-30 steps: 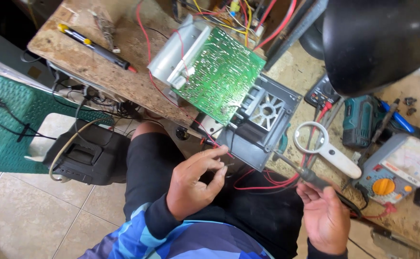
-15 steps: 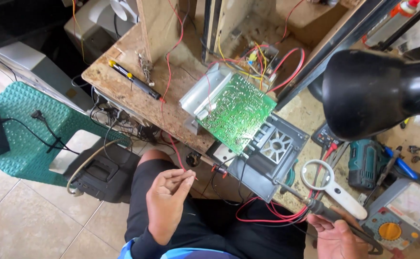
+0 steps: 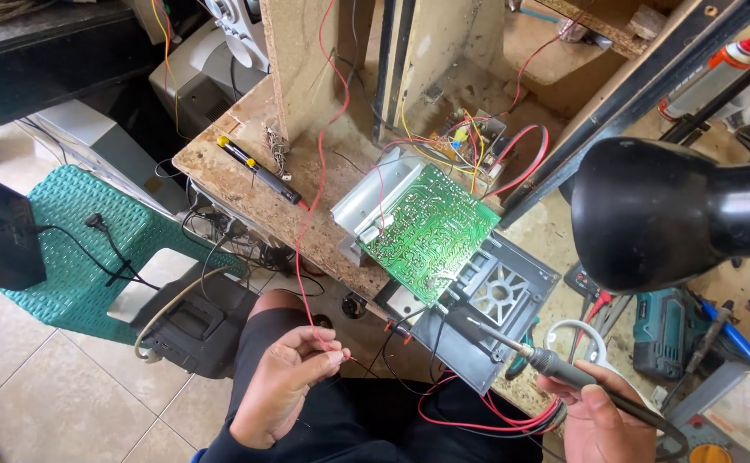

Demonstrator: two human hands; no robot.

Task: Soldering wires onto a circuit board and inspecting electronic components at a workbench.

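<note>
While the green circuit board point(image 3: 431, 230) lies tilted at the centre of the frame, its solder side is turned upward and its lower corner is rested on the grey plastic housing point(image 3: 495, 321) at the edge of the wooden workbench point(image 3: 246, 184). A soldering iron point(image 3: 555, 364) is held in the right hand point(image 3: 602, 420) at the lower right of the frame; the fingers are closed around its dark handle, and the tip is pointed up and to the left, just beside the lower corner of the board. Whether the tip is touching the board cannot be told. A thin red wire point(image 3: 311, 257) is pinched between the thumb and fingertips of the left hand point(image 3: 285, 386) at the lower centre; the remaining fingers are loosely curled. The wire is run upward from the hand, across the bench edge, toward the top of the frame. A silver metal bracket point(image 3: 371, 201) is seen attached along the upper left edge of the board. Loops of red cable point(image 3: 478, 420) are laid across the dark-clothed lap between the two hands. A black and yellow screwdriver point(image 3: 259, 170) is placed on the bench, left of the board. A black lamp shade point(image 3: 658, 214) is seen at the right of the frame, above a teal power tool point(image 3: 662, 330). A teal woven chair point(image 3: 75, 249) is located on the tiled floor at the left.
</note>
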